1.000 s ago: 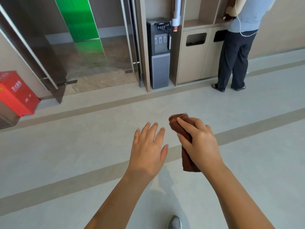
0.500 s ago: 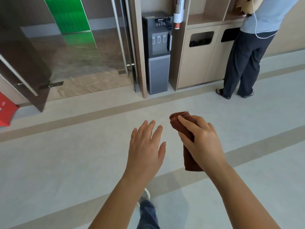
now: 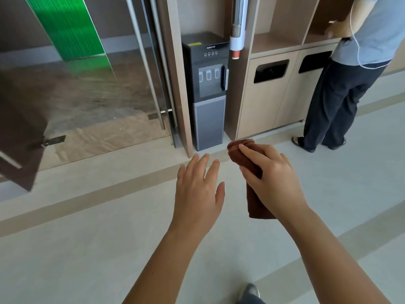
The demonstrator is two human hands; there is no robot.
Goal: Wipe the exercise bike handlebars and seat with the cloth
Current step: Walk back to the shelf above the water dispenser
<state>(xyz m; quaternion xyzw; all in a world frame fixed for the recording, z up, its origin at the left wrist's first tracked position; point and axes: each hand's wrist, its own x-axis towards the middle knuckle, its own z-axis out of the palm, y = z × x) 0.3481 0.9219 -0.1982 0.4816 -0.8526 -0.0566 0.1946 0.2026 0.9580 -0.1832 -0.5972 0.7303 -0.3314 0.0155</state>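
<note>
A folded brown cloth (image 3: 255,207) hangs in my right hand (image 3: 271,178), which grips it around the middle in front of me. Its top end pokes out above my fingers and its lower end dangles below my palm. My left hand (image 3: 198,191) is held out beside it, flat, palm down, fingers spread and holding nothing. No exercise bike is in view.
A dark water dispenser (image 3: 206,93) stands ahead against a wooden pillar. Glass doors (image 3: 92,84) are to the left. Bin cabinets (image 3: 271,93) stand to the right, with a person (image 3: 346,84) at them. My shoe (image 3: 249,291) shows on the pale floor.
The view has moved forward and to the right, so the dispenser and cabinets are closer and the red box has left the frame. Both hands keep their pose.
</note>
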